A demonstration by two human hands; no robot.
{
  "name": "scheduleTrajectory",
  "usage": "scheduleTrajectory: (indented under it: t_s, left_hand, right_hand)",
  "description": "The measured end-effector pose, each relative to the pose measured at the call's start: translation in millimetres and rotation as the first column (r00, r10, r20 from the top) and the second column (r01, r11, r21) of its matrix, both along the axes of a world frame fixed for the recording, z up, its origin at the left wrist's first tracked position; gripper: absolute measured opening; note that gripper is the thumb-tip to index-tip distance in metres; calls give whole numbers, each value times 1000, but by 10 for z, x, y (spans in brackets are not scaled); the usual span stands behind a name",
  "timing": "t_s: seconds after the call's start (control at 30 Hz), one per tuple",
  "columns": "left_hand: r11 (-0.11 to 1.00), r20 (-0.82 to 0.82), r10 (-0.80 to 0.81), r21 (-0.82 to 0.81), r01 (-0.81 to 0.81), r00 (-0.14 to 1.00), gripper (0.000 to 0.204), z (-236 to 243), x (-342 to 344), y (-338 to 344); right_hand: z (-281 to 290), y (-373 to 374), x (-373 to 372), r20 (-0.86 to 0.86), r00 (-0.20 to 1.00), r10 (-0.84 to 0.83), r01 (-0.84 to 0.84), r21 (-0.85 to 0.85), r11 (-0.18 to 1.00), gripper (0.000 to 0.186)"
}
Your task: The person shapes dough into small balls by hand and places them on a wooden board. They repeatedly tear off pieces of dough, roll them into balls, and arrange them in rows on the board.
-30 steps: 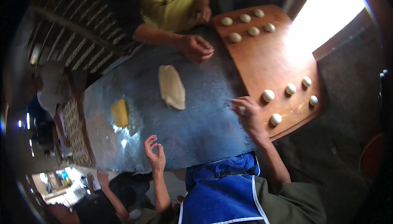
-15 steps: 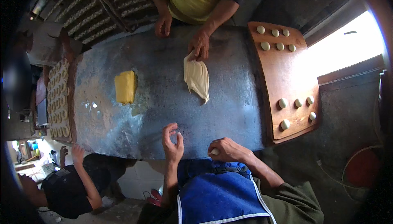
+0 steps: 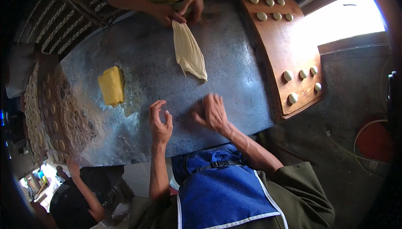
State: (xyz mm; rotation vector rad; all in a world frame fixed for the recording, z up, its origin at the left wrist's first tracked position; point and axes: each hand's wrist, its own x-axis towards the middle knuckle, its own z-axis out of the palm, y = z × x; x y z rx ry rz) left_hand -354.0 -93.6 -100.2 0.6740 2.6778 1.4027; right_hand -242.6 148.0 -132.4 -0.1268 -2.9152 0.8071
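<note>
On the dark metal table (image 3: 146, 66), my left hand (image 3: 161, 120) has its thumb and curved fingers apart, with nothing seen between them. My right hand (image 3: 211, 112), palm down to its right, is smeared at the fingers; anything under it is hidden. Beyond my hands lies a long pale dough sheet (image 3: 188, 55); the far co-worker's hand (image 3: 171, 15) grips its top end. A yellow block (image 3: 109, 86) rests on the left half of the tabletop.
A wooden board (image 3: 284, 51) at the right bears several dough balls (image 3: 288, 76). Trays of dough pieces (image 3: 33, 107) line the left end. Another person's arm (image 3: 86, 191) is at lower left. A red round object (image 3: 372, 141) sits low at far right.
My right hand moved from the board to the front edge with a dough ball, then forward onto the table; the ball is now unseen. The co-worker took hold of the dough sheet and drew it away.
</note>
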Motion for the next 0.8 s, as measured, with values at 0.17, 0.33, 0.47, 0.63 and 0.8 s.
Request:
scheduleTrajectory:
  t_s: [0.17,0.33,0.47,0.63,0.8]
  left_hand:
    - [998,-12,-11,57,12,1000,37,-17,15,6]
    - [998,9,4,62,-4,1000,37,-52,96,-57]
    - [999,-19,22,50,-21,1000,36,-61,137,-139]
    - [993,-38,109,43,-108,993,37,-19,112,-163]
    - [994,-71,100,38,-98,992,38,48,172,-50]
  right_hand:
    - [34,391,270,211,949,233,-221,-77,972,34]
    - [-104,424,42,-199,972,-124,140,69,988,33]
    - [-143,422,187,-258,961,98,-135,-131,982,31]
    - [-116,730,287,-315,919,-239,289,125,949,26]
    - [-287,797,468,-346,938,20,-50,-79,996,29]
